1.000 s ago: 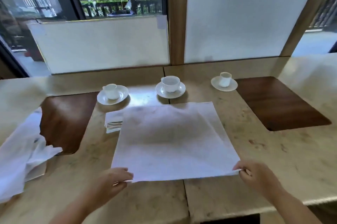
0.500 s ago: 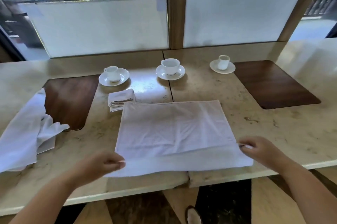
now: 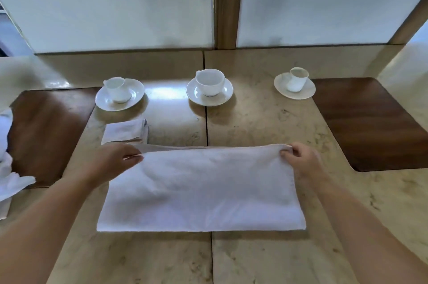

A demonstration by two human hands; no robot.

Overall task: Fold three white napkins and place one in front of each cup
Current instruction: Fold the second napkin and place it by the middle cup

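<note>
Nearest on the marble desk [image 3: 266, 258], a white napkin [image 3: 201, 191] lies doubled over on itself, its fold along the near edge. At its far edge the left hand [image 3: 111, 163] has its grip pinched on the left corner of the top layer, and the right hand [image 3: 301, 158] has its grip pinched on the right corner, both just above the desk. Just beyond the left corner sits a small folded napkin [image 3: 125, 132], in front of the left cup [image 3: 117, 89]. Farther back, the middle cup [image 3: 209, 81] and the right cup [image 3: 297, 79] stand on saucers, the marble before them bare. Loose white cloth [image 3: 9, 182] lies at the far left edge, over a dark wooden inlay [image 3: 48, 131].
</note>
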